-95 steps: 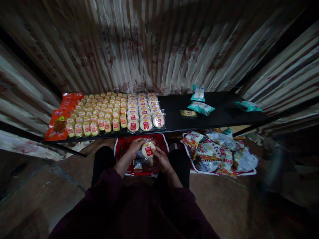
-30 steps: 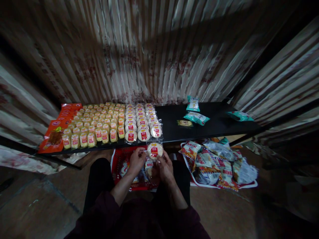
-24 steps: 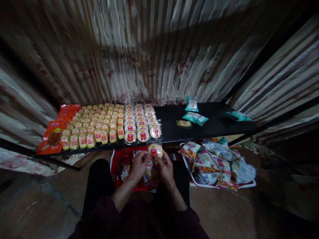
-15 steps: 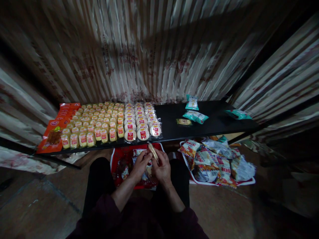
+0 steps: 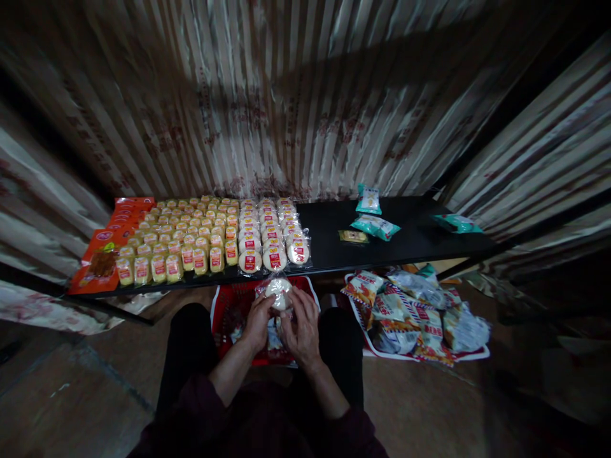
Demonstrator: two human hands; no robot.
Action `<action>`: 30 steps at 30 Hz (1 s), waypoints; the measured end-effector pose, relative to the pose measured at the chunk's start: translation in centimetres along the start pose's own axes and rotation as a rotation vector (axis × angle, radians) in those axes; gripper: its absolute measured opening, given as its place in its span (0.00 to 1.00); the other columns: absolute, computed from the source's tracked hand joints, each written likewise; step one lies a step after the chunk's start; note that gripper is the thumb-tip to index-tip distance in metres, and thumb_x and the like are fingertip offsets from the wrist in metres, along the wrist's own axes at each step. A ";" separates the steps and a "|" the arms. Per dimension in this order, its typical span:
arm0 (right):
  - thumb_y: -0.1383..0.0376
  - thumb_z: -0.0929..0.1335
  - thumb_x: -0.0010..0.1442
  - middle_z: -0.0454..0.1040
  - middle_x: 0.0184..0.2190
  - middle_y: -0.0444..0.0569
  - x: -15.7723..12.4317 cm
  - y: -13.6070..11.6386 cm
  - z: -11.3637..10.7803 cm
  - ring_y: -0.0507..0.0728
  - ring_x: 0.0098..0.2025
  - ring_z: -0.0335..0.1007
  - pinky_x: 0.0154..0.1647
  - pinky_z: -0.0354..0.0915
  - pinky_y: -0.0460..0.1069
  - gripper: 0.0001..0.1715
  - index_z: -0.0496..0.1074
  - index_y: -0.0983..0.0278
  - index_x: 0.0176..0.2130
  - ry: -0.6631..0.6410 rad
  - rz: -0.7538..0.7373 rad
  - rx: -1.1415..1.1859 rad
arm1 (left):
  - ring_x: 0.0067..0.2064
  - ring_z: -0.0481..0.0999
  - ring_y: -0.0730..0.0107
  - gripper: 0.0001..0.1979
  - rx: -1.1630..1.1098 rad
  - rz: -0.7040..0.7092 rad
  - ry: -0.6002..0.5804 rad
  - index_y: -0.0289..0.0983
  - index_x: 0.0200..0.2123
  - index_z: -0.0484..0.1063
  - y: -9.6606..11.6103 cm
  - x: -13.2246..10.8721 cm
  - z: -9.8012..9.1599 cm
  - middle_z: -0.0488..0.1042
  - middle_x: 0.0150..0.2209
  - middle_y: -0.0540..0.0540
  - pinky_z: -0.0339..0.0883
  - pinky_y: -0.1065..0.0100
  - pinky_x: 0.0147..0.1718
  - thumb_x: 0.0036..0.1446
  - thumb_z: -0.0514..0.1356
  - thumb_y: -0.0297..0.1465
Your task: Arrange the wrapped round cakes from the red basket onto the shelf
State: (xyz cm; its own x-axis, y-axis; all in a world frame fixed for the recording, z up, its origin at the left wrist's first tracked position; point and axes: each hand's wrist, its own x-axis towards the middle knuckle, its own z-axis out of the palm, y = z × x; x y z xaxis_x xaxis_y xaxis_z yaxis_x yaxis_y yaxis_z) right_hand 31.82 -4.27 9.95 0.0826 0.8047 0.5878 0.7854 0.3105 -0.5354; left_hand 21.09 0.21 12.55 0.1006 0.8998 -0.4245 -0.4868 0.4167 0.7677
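Observation:
Both my hands hold one round cake in a clear wrapper (image 5: pixel 279 292) just above a red basket (image 5: pixel 230 304) on the floor between my knees. My left hand (image 5: pixel 258 320) grips its left side and my right hand (image 5: pixel 299 320) its right side. The cake's pale plain face points up at me. More wrapped packets lie in the basket under my hands. On the black shelf (image 5: pixel 405 245) in front, rows of the same round cakes (image 5: pixel 273 238) lie next to rows of small yellow cakes (image 5: pixel 186 238).
Orange packets (image 5: pixel 112 238) lie at the shelf's left end. Green-white packets (image 5: pixel 377 224) and a small flat packet (image 5: pixel 354 236) lie further right. A second tray of mixed snack bags (image 5: pixel 413 305) stands on the floor at the right. Striped curtains hang behind.
The round cake has been turned over in my hands: its red label faced me before, then it stood on edge, and its plain side now shows. My hands have sunk slightly toward the basket.

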 end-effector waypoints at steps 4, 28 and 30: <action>0.63 0.62 0.61 0.63 0.58 0.56 0.0 0.6 0.1 0.64 0.60 0.56 0.57 0.58 0.64 0.26 0.61 0.62 0.59 -0.002 -0.001 -0.023 | 0.38 0.75 0.64 0.21 0.012 0.002 -0.049 0.33 0.38 0.76 -0.2 0.0 0.1 0.78 0.37 0.43 0.65 0.67 0.39 0.38 0.68 0.37; 0.45 0.67 0.53 0.79 0.36 0.53 1.0 2.6 -0.2 0.60 0.38 0.74 0.40 0.70 0.51 0.29 0.76 0.66 0.40 0.111 0.872 0.798 | 0.47 0.71 0.60 0.19 0.554 0.129 -0.191 0.39 0.45 0.74 -1.0 0.4 0.6 0.75 0.44 0.43 0.64 0.63 0.46 0.48 0.61 0.38; 0.45 0.68 0.51 0.79 0.35 0.52 0.9 2.7 0.1 0.59 0.35 0.74 0.36 0.70 0.51 0.30 0.75 0.66 0.43 0.143 0.941 0.905 | 0.45 0.72 0.61 0.17 0.508 0.126 -0.168 0.39 0.42 0.75 -1.1 0.4 0.8 0.76 0.41 0.44 0.65 0.64 0.44 0.46 0.63 0.36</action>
State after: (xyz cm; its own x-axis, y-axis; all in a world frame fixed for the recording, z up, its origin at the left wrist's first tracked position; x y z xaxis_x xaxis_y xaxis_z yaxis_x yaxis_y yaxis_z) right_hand 34.00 -2.62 8.98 0.4773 0.8551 -0.2023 -0.2898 -0.0642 -0.9549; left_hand 22.36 0.25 11.92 0.2260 0.9377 -0.2641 -0.0282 0.2773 0.9604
